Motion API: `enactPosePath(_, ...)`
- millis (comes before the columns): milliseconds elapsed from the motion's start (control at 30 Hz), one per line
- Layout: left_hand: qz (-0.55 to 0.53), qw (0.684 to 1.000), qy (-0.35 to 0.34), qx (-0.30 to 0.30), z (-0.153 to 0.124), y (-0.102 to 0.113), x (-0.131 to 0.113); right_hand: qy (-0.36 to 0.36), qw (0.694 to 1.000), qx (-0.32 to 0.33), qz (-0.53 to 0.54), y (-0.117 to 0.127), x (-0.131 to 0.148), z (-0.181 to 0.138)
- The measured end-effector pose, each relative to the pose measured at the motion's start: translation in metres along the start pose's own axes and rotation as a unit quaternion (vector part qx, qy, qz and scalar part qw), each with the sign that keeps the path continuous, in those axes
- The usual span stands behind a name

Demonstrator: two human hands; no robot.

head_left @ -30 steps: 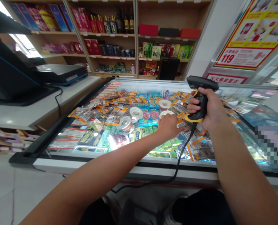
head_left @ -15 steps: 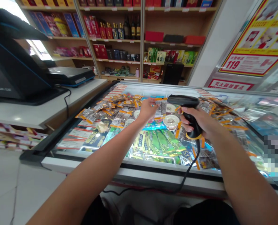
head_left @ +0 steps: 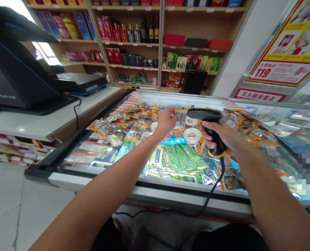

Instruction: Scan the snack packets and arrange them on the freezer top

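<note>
My left hand [head_left: 167,121] pinches a small snack packet [head_left: 180,118] with orange edges and a printed barcode label. In my right hand [head_left: 220,136] is a black barcode scanner [head_left: 205,114], its fingers wrapped round the handle. The scanner's head points left at the packet, a short gap away. From the handle's yellow-rimmed base a black cable [head_left: 212,195] hangs down over the freezer's front edge. Beneath both hands is the glass top of a chest freezer [head_left: 92,181]. Similar packets lie in a left pile [head_left: 135,113] and a right pile [head_left: 249,125].
Through the glass show green ice-pop bags [head_left: 182,157] and round tubs [head_left: 192,135]. At the left, a white counter [head_left: 35,123] bears a black scale [head_left: 79,82] and a large black machine [head_left: 19,66]. Shelves [head_left: 134,43] with boxes and bottles stand behind.
The view has shifted slightly. My left hand still holds the packet, now a little closer to the scanner and more turned; the right hand keeps its grip on the scanner.
</note>
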State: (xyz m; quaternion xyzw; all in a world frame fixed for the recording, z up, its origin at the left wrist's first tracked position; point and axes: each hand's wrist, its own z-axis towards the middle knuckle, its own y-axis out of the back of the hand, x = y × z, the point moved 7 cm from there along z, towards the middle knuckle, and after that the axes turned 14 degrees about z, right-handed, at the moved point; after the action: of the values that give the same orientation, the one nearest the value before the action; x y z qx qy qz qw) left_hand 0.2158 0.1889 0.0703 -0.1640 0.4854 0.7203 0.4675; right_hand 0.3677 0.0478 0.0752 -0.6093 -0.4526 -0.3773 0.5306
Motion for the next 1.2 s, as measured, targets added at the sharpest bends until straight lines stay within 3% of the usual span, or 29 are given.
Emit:
enactPosePath(100,0.130,0.985,-0.097,-0.050,0.001,0.022,-0.009,0.029,0.998,-0.028,0.043,0.006,0.010,-0.002)
enactPosePath(200,0.320,0.933,-0.158,-0.051,-0.002,0.030,-0.012,0.071,0.992,-0.057,0.091,0.016,0.024,-0.003)
enactPosePath(300,0.449,0.882,-0.139,0.016,-0.004,0.022,0.001,0.106,0.983,-0.071,0.129,0.028,0.036,-0.005)
enactPosePath(400,0.495,0.860,-0.095,0.081,-0.006,0.013,0.015,0.121,0.973,-0.083,0.177,0.036,0.042,-0.007)
enactPosePath(600,0.528,0.841,-0.055,0.100,-0.006,0.019,0.012,0.125,0.969,-0.099,0.189,0.040,0.044,-0.008)
enactPosePath(700,0.485,0.862,-0.114,0.096,-0.017,0.010,-0.014,0.130,0.971,-0.096,0.175,0.040,0.045,-0.007)
enactPosePath(800,0.325,0.905,-0.224,0.161,-0.046,-0.022,-0.051,0.131,0.973,-0.093,0.165,0.040,0.045,-0.005)
enactPosePath(933,0.159,0.899,-0.334,0.233,-0.088,-0.065,-0.088,0.132,0.977,-0.095,0.139,0.037,0.045,-0.006)
enactPosePath(1067,0.116,0.910,-0.308,0.252,-0.093,-0.085,-0.086,0.132,0.979,-0.098,0.118,0.034,0.045,-0.008)
enactPosePath(1200,0.008,0.941,-0.220,0.258,-0.069,-0.072,-0.066,0.133,0.980,-0.094,0.112,0.031,0.045,-0.009)
